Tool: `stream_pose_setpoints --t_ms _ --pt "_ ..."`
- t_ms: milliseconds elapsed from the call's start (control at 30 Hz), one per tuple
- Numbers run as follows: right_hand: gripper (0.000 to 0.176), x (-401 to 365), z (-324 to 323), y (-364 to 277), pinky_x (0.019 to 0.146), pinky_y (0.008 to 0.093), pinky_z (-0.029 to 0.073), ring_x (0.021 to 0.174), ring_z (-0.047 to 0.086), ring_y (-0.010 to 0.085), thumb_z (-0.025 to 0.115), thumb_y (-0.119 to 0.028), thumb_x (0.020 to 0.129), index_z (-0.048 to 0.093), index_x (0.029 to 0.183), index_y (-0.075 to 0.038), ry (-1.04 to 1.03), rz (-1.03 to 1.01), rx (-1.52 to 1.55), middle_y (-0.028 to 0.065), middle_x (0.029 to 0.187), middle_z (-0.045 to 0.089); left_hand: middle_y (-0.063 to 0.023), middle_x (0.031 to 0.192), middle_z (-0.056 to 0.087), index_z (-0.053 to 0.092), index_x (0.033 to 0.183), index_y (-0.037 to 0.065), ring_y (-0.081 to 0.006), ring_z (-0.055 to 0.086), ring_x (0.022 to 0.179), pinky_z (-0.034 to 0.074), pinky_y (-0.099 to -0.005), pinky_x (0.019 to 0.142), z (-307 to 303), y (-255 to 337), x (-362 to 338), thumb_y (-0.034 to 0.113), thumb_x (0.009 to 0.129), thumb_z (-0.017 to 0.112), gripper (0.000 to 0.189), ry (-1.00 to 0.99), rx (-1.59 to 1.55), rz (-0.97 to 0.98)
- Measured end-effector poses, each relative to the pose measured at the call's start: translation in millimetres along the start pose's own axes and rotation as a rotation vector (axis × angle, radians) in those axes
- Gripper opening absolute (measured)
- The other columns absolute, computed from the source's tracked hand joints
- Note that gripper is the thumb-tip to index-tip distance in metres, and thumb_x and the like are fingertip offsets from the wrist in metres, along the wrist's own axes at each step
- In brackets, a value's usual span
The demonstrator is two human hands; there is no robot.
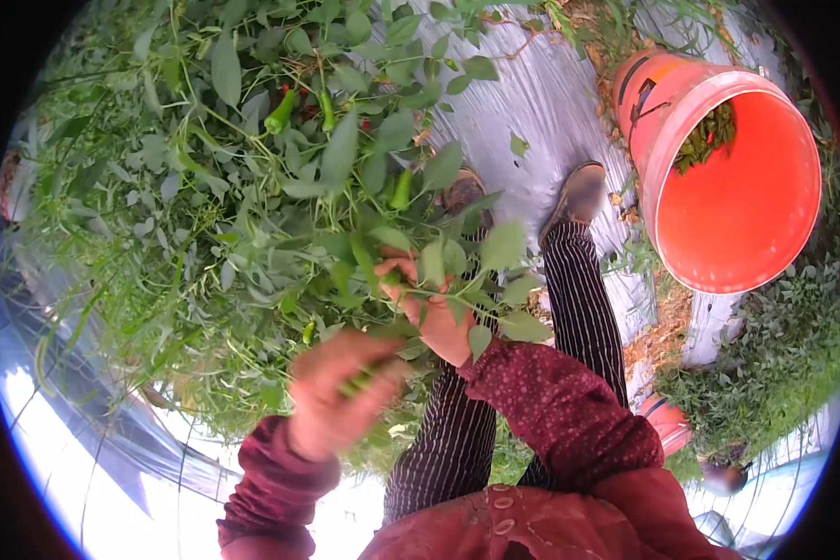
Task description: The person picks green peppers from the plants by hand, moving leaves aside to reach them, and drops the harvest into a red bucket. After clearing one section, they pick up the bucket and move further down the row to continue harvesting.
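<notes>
My left hand (343, 397), smeared by motion, is closed around some green chili peppers (362, 379) just below the foliage. My right hand (429, 308) reaches in among the leaves of a pepper plant (336, 154), its fingers curled and partly covered by leaves. What those fingers grip cannot be made out. Above the hands, a green pepper (281, 112) hangs on the plant, and another green pepper (401, 189) hangs closer to my right hand. A few small red spots show deeper in the foliage.
A big red bucket (667, 191) with green peppers (707, 138) inside lies tilted at upper right. Silver plastic film (523, 103) covers the ground around my shoes. A second red bucket (665, 425) and a blurred person (723, 476) are at lower right.
</notes>
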State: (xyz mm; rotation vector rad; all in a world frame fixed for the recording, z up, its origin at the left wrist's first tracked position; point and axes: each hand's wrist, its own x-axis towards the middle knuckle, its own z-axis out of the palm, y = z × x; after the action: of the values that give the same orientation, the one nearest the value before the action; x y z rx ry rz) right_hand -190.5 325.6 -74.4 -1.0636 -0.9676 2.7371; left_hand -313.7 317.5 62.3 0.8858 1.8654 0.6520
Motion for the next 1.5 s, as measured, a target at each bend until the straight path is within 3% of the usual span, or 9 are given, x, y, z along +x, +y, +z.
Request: stream_pose_setpoints --t_ms 67,100,233,267,433,667,933,1133,1500 --pt "0.030 -13 16 53 0.083 0.0304 0.040 0.095 0.050 0.0156 0.053 -0.017 0.086 0.049 0.114 -0.008 0.372 0.290 1.527 0.0093 0.109 0.053 -0.0108 0.093 0.065 0.065 0.093 0.002 -0.0173 0.062 0.084 0.052 -0.0295 0.069 -25 -8 13 0.005 0.077 0.060 0.017 0.081 -0.019 -0.108" --pt "0.035 -22 20 75 0.080 0.0347 0.040 0.095 0.050 0.0127 0.063 -0.014 0.078 0.053 0.111 -0.005 0.243 0.214 1.600 0.0110 0.105 0.056 -0.0128 0.101 0.064 0.065 0.095 0.003 -0.0184 0.061 0.094 0.051 -0.0313 0.076 -36 -7 25 0.001 0.077 0.057 0.020 0.084 0.085 -0.107" --pt "0.049 -24 28 67 0.081 0.0406 0.038 0.096 0.049 0.0225 0.075 -0.030 0.065 0.061 0.100 0.001 0.264 0.371 1.055 0.0122 0.096 0.059 -0.0152 0.106 0.061 0.065 0.099 0.002 -0.0246 0.059 0.100 0.047 -0.0333 0.082 -40 -8 77 0.002 0.076 0.055 0.026 0.133 0.169 -0.132" --pt "0.057 -19 15 76 0.077 0.0395 0.037 0.096 0.048 0.0268 0.075 -0.042 0.063 0.061 0.098 0.000 -0.145 -0.295 0.813 0.0136 0.094 0.059 -0.0158 0.103 0.062 0.064 0.100 0.002 -0.0271 0.061 0.096 0.048 -0.0339 0.081 -37 -12 93 0.003 0.075 0.055 0.026 0.074 0.296 -0.047" --pt "0.053 -13 9 69 0.066 0.0378 0.031 0.073 0.050 0.0312 0.057 -0.061 0.074 0.059 0.078 -0.007 -0.180 -0.457 -0.191 0.0123 0.078 0.056 -0.0171 0.087 0.064 0.065 0.093 0.003 -0.0297 0.063 0.082 0.050 -0.0343 0.073 10 -98 120 0.016 0.075 0.060 0.022 -0.492 0.853 -0.232" --pt "0.053 -12 6 38 0.068 0.0417 0.034 0.070 0.049 0.0353 0.050 -0.060 0.073 0.054 0.072 -0.007 -0.230 -0.435 -0.087 0.0114 0.072 0.052 -0.0143 0.076 0.066 0.067 0.077 0.005 -0.0321 0.064 0.075 0.051 -0.0403 0.066 48 -118 113 0.015 0.073 0.060 0.014 -0.797 1.089 -0.249" --pt "0.048 -24 20 49 0.082 0.0419 0.039 0.097 0.050 0.0343 0.061 -0.042 0.063 0.052 0.094 -0.006 -0.208 -0.176 -0.278 0.0151 0.098 0.051 -0.0121 0.080 0.055 0.055 0.087 0.004 -0.0308 0.058 0.077 0.048 -0.0404 0.064 16 -67 69 0.013 0.066 0.067 0.026 -0.606 0.799 0.146" --pt "0.043 -30 13 48 0.082 0.0409 0.040 0.096 0.051 0.0331 0.061 -0.030 0.061 0.053 0.096 -0.006 -0.302 -0.302 0.201 0.0133 0.098 0.053 -0.0113 0.076 0.050 0.052 0.084 0.004 -0.0301 0.056 0.069 0.048 -0.0395 0.059 12 -33 70 0.013 0.062 0.068 0.028 -0.660 0.742 0.217" --pt "0.043 -22 35 41 0.082 0.0406 0.039 0.096 0.053 0.0284 0.064 -0.032 0.066 0.054 0.099 -0.006 -0.186 -0.187 0.089 0.0128 0.100 0.055 -0.0113 0.079 0.053 0.051 0.090 0.002 -0.0265 0.057 0.070 0.047 -0.0384 0.061 152 89 118 0.013 0.077 0.062 0.020 -0.283 -0.363 0.135"
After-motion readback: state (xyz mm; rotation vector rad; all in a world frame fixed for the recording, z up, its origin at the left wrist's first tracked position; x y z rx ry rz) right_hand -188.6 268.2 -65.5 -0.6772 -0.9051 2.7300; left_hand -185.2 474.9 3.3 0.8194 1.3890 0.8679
